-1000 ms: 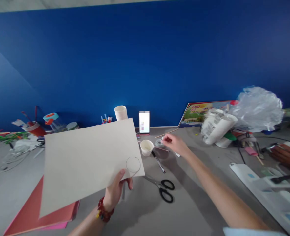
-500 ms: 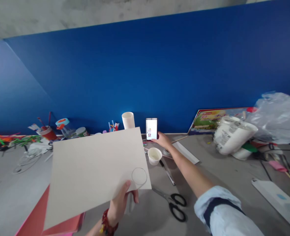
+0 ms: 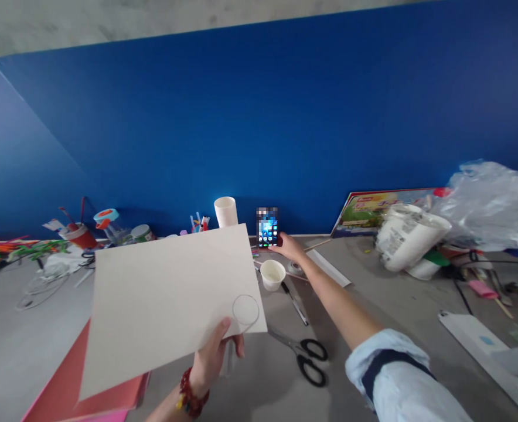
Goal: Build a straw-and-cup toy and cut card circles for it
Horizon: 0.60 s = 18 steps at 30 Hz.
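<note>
My left hand [image 3: 213, 354] grips the lower edge of a large white sheet of card [image 3: 162, 305], thumb on top and fingers beneath. A pencil-like circle is drawn near the card's right corner, beside my thumb. At the blue wall, a phone [image 3: 268, 227] stands upright with a lit screen of app icons, partly pixelated. My right hand [image 3: 290, 247] is closed around its lower right corner, with the thumb at the bottom of the screen. Between my arms lie a white paper cup [image 3: 272, 275], a pen [image 3: 295, 303] and black-handled scissors [image 3: 305, 354].
A taller white cup [image 3: 225, 212] stands behind the card. Red folders [image 3: 61, 381] lie under it. Left are a red pot of brushes [image 3: 81, 236] and colourful pipe cleaners [image 3: 4, 249]. Right are wrapped white cups [image 3: 411, 240], a clear plastic bag [image 3: 491, 205] and a white strip [image 3: 483, 351].
The phone's screen has gone from a bright white page to a dark home screen with icons. Both hands keep their places; the whole view has shifted slightly.
</note>
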Each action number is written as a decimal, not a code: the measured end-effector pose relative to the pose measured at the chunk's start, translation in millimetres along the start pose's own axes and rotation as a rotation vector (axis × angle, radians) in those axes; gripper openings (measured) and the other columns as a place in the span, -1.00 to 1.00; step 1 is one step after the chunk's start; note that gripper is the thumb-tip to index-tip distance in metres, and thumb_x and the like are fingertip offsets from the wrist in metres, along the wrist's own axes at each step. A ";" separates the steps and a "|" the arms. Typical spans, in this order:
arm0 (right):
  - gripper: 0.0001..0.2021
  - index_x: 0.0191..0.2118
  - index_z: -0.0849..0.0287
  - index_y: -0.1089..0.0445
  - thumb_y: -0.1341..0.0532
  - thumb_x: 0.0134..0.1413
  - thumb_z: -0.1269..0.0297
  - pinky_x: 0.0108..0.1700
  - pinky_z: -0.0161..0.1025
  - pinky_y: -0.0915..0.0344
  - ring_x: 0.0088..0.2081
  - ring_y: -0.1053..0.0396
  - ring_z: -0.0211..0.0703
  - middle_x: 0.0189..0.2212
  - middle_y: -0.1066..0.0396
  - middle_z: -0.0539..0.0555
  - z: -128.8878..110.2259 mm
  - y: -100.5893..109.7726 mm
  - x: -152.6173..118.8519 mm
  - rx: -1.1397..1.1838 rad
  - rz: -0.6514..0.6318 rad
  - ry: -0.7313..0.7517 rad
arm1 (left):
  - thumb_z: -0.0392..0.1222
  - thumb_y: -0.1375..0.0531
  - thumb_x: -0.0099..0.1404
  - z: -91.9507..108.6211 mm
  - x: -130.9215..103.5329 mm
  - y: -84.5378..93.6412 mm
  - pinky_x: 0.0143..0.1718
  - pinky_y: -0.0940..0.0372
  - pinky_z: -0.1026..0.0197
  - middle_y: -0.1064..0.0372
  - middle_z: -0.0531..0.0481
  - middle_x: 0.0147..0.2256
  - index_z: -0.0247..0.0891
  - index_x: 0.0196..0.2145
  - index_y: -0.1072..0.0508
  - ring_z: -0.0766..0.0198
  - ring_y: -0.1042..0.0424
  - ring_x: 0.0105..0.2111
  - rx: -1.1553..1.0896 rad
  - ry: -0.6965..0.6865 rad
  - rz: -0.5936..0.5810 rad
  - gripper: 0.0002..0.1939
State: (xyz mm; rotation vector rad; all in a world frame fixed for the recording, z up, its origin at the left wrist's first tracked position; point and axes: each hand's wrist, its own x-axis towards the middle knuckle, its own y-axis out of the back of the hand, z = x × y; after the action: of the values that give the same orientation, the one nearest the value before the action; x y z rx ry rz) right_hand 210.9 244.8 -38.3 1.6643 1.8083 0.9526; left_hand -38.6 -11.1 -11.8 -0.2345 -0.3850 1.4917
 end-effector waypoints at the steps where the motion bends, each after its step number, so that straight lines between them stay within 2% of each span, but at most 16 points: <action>1: -0.69 0.08 0.19 -0.34 -0.20 0.29 0.21 -0.05 0.00 -0.42 -0.05 -0.42 -0.04 0.04 -0.37 0.16 1.4 0.0 0.0 0.004 -0.002 0.003 | -0.07 -0.13 0.35 -0.2 -0.1 -0.3 -0.67 -0.25 0.27 -0.43 -0.02 -0.50 -0.34 -0.28 -0.52 0.36 -0.30 -0.68 -0.004 -0.001 0.007 -0.72; 7: -0.69 0.08 0.20 -0.34 -0.20 0.29 0.21 -0.06 -0.01 -0.43 -0.06 -0.43 -0.05 0.03 -0.38 0.15 9.1 0.6 4.7 0.015 -0.015 0.000 | -0.09 -0.12 0.37 -0.8 -1.3 -1.1 -0.65 -0.26 0.26 -0.42 -0.03 -0.53 -0.34 -0.37 -0.52 0.35 -0.31 -0.66 -0.005 0.004 0.007 -0.70; 12: -0.70 0.07 0.20 -0.34 -0.20 0.29 0.20 -0.06 -0.01 -0.43 -0.07 -0.43 -0.05 0.02 -0.38 0.15 10.5 2.1 11.6 0.010 -0.011 -0.030 | -0.10 -0.11 0.37 -0.1 -0.6 -0.7 -0.67 -0.25 0.25 -0.44 -0.03 -0.48 -0.32 -0.24 -0.52 0.36 -0.30 -0.68 -0.006 -0.002 -0.011 -0.74; 18: -0.70 0.07 0.20 -0.35 -0.20 0.29 0.20 -0.06 -0.01 -0.43 -0.07 -0.43 -0.05 0.02 -0.38 0.15 7.1 -0.8 15.4 -0.015 0.023 -0.054 | -0.10 -0.10 0.38 -1.4 0.0 0.2 -0.65 -0.24 0.26 -0.39 0.01 -0.54 -0.34 -0.25 -0.51 0.35 -0.29 -0.68 0.002 -0.003 -0.009 -0.73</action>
State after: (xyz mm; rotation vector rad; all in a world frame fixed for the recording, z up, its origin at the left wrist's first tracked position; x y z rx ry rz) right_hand 213.8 261.1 -41.9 1.6891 1.7461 0.9201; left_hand -38.2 -10.9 -13.2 -0.2287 -0.3863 1.4835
